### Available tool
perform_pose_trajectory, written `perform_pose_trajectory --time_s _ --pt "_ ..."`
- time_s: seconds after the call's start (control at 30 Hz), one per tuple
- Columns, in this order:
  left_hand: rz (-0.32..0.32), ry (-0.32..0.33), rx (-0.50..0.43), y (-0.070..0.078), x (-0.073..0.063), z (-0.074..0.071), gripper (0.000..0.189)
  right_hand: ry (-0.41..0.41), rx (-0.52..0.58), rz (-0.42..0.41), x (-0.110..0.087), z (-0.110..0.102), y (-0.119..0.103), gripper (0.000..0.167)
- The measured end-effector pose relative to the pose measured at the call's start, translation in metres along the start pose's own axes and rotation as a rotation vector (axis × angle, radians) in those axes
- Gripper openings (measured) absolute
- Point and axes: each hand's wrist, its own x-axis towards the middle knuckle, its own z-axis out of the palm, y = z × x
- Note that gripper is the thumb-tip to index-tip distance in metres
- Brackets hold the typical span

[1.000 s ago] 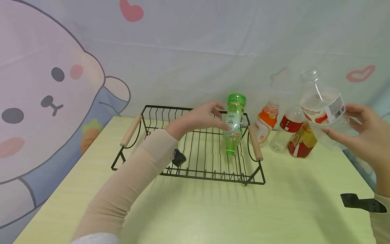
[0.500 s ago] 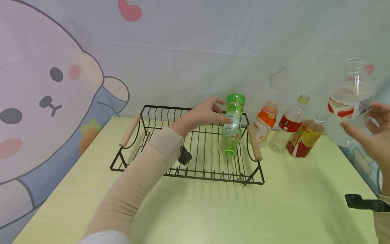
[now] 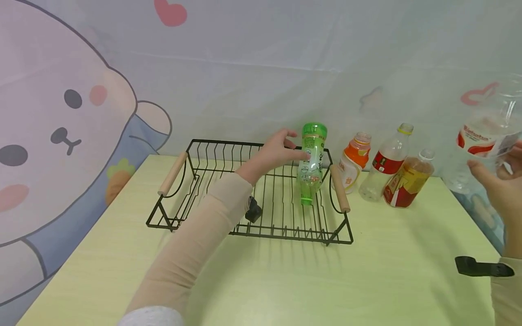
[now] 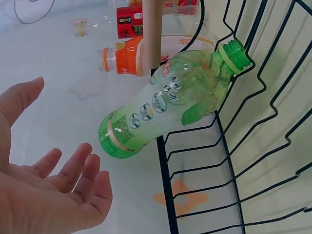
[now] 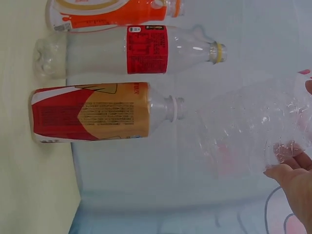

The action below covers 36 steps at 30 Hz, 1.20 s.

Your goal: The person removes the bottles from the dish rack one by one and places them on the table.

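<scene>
In the head view, my left hand [image 3: 274, 156] is over the black wire rack [image 3: 293, 237], beside a green plastic bottle [image 3: 312, 156]. That bottle leans neck-down in the rack's right end. The left wrist view shows a gap between it and my loosely bent fingers. At the far right, my right hand [image 3: 503, 190] grips a big clear plastic bottle [image 3: 479, 140] with a red-and-white label, partly out of frame. It is held up off the table, neck up. In the right wrist view, the clear bottle [image 5: 243, 126] appears beyond the neck of a red-and-yellow-labelled bottle.
An orange-and-white bottle [image 3: 354, 163], a clear red-labelled bottle [image 3: 386, 165] and a red-and-yellow-labelled bottle [image 3: 409, 181] stand in a row right of the rack. Wooden handles [image 3: 340, 190] rise at both rack ends. Behind the table [image 3: 310, 285] hangs a printed cloth [image 3: 253, 86].
My right hand has carried the clear bottle to the right, uncovering the two rightmost standing bottles. My left hand has shifted slightly right and up. The green bottle keeps its place in the rack.
</scene>
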Motion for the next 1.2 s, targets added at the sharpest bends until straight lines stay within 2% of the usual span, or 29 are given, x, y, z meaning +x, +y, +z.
perform_pose_trajectory --time_s 0.23,0.53,0.8,1.07,1.2 --pt "-0.027 0.036 -0.041 -0.004 0.006 0.009 0.073 0.013 -0.033 0.143 -0.002 -0.003 0.022 0.072" --pt "-0.061 0.098 -0.088 -0.011 0.019 0.023 0.075 0.036 -0.145 0.259 -0.011 -0.001 0.057 0.063" --pt "-0.067 0.125 -0.149 -0.020 0.027 0.031 0.078 0.063 -0.074 0.366 -0.017 0.002 0.079 0.065" --pt "-0.065 0.121 -0.184 -0.028 0.031 0.037 0.083 -0.009 -0.142 0.441 -0.024 0.004 0.089 0.074" --pt "-0.076 0.124 -0.180 -0.030 0.032 0.038 0.085 -0.009 -0.191 0.460 -0.025 0.005 0.095 0.075"
